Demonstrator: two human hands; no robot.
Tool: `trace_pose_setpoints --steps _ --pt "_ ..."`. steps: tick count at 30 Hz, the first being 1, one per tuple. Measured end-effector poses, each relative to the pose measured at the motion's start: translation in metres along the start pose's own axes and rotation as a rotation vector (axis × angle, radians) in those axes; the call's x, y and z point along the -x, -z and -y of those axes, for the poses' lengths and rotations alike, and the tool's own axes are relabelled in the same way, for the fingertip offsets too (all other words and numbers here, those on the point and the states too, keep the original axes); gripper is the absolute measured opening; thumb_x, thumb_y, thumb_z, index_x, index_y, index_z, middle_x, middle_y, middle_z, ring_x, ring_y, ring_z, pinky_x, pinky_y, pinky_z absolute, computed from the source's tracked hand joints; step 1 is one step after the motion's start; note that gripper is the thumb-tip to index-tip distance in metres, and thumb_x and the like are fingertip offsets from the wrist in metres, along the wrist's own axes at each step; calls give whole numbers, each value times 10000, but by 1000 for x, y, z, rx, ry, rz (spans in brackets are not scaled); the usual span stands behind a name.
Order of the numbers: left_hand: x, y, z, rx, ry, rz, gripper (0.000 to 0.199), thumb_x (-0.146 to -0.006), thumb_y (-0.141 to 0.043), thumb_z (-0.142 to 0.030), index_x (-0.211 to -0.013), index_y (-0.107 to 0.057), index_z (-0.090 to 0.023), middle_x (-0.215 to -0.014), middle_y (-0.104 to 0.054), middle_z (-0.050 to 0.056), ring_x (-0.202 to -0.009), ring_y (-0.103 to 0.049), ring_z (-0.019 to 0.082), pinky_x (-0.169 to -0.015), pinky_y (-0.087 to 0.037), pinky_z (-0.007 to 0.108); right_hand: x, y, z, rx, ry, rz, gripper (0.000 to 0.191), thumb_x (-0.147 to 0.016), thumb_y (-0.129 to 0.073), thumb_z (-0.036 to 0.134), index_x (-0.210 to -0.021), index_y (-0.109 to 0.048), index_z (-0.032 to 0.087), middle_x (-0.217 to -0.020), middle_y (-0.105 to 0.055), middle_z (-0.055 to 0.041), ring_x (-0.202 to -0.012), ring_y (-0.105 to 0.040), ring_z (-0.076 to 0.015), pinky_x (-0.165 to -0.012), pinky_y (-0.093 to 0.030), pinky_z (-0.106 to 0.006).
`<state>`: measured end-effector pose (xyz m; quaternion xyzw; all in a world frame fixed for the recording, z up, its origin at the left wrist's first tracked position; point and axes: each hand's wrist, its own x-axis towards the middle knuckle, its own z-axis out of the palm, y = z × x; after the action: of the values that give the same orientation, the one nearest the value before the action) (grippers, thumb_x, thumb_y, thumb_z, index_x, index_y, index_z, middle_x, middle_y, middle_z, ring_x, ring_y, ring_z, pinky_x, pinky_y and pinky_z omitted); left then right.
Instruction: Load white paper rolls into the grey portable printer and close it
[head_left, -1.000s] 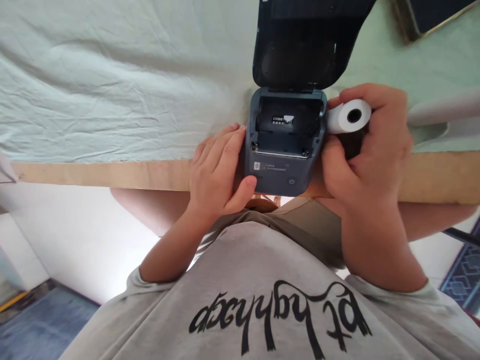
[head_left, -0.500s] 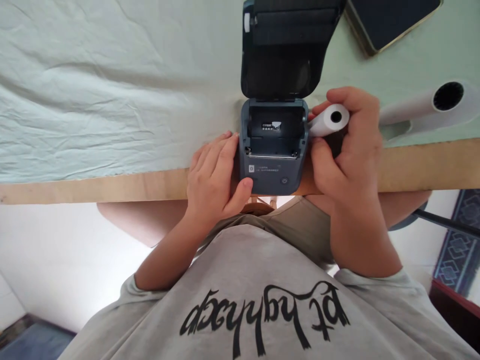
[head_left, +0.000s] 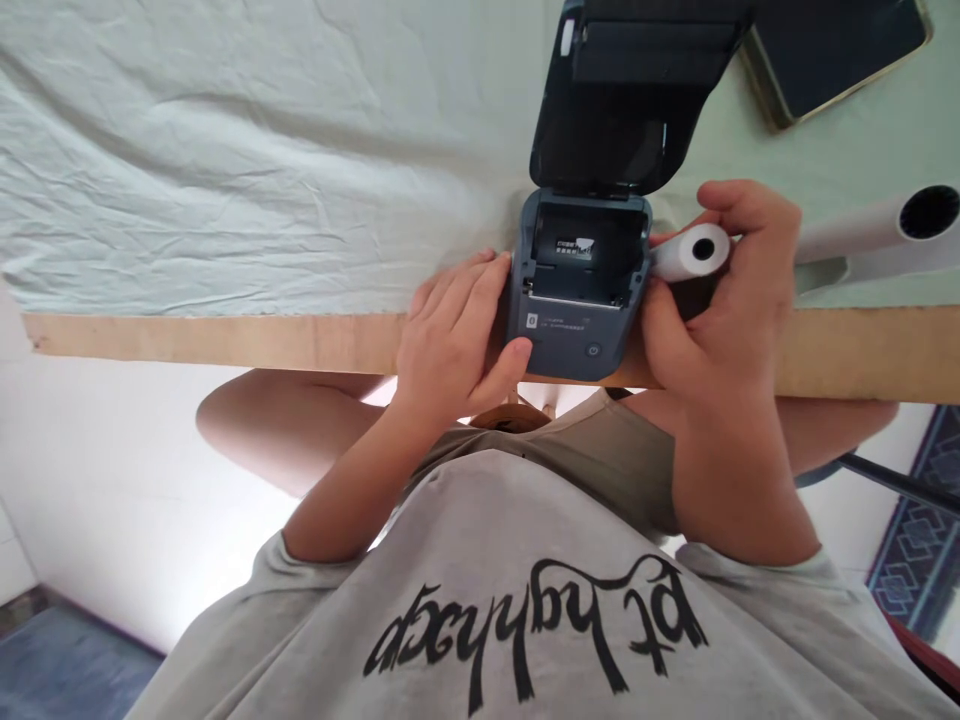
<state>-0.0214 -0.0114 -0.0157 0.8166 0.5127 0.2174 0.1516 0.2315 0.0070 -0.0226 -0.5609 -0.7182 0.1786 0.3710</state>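
A dark blue-grey printer (head_left: 564,335) lies at the table's front edge, its black lid (head_left: 622,110) raised and its paper bay without a roll. My left hand (head_left: 454,340) rests along the printer's left side, with the thumb on its front corner. On the right, my right hand (head_left: 739,290) grips a small white paper roll (head_left: 691,252) between thumb and fingers, right beside the printer. The roll's dark core faces up and to the right. Some of the right fingertips are hidden behind the roll.
A dark phone-like device (head_left: 840,50) lies at the upper right. Beyond my right hand is a larger white roll (head_left: 870,232) with a dark hollow core. A wrinkled pale green cloth (head_left: 262,170) covers the table up to its wooden edge (head_left: 210,340).
The camera view has shifted and turned slightly, so the printer, hands and rolls appear further right. Both hands keep their places on the printer and the small roll.
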Motion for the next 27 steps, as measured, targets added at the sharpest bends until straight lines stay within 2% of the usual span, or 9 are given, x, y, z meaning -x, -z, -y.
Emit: trace_pose_setpoints --steps 7,13,17,22,27 --pt "0 3 0 20 -31 -10 673 -1073 -260 -578 -1505 -491 -118 -1444 -663 193 -1404 -604 321 -1166 -437 431 -3 -2 2 14 12 -22 710 -757 -580 163 -1439 -465 320 -1318 -615 -77 -1152 -649 -260 -1035 -548 -497" --pt "0 4 0 40 -44 -21 639 -1066 -305 -545 -1521 -484 -132 -1449 -666 185 -1397 -612 323 -1175 -438 450 -3 -3 4 17 -35 -39 729 -749 -588 186 -1448 -458 349 -1261 -650 -62 -1112 -669 -258 -1001 -558 -491" --pt "-1 5 0 47 -49 -32 638 -1067 -322 -539 -1505 -499 -110 -1435 -672 194 -1397 -612 326 -1173 -436 445 -3 -3 5 0 7 -51 725 -730 -605 169 -1430 -501 324 -1167 -648 -62 -1061 -664 -241 -974 -547 -469" --pt "-1 6 1 64 -65 -36 631 -1061 -344 -530 -1487 -514 -96 -1416 -682 196 -1380 -625 328 -1164 -447 446 -3 -6 5 -114 -59 -110 673 -766 -630 154 -1403 -523 342 -1127 -667 -6 -996 -694 -180 -854 -568 -374" --pt "-2 7 2 60 -74 -56 619 -1064 -356 -530 -1443 -545 -79 -1391 -694 205 -1360 -639 327 -1147 -449 422 -6 -8 4 -185 -22 -149 645 -784 -613 135 -1380 -523 364 -1097 -711 31 -960 -729 -142 -809 -587 -329"
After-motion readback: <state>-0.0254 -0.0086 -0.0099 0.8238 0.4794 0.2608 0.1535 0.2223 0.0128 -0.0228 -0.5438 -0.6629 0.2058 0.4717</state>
